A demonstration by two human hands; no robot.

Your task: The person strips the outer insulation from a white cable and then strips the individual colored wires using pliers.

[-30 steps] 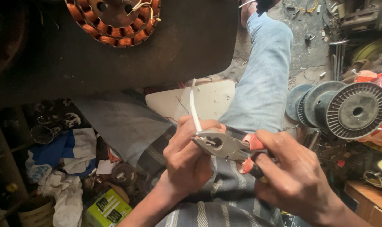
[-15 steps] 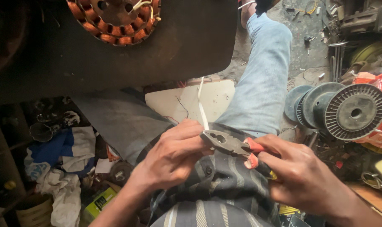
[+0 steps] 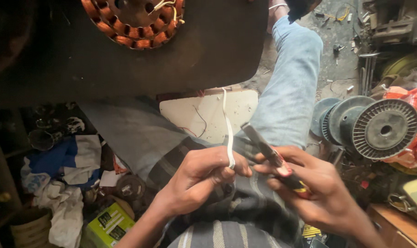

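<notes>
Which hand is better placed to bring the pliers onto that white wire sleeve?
Right. The right hand already grips the pliers, their tip close beside the white sleeve, while the left hand is busy pinching the sleeve's lower end.

The pliers (image 3: pixel 268 154) have dull grey metal jaws and glossy red plastic grips. The sleeve (image 3: pixel 228 131) looks like smooth white plastic. The stator (image 3: pixel 135 23) carries shiny copper windings. At right, the spools (image 3: pixel 383 128) are matt grey plastic. The jeans (image 3: pixel 291 87) are faded denim.
</notes>
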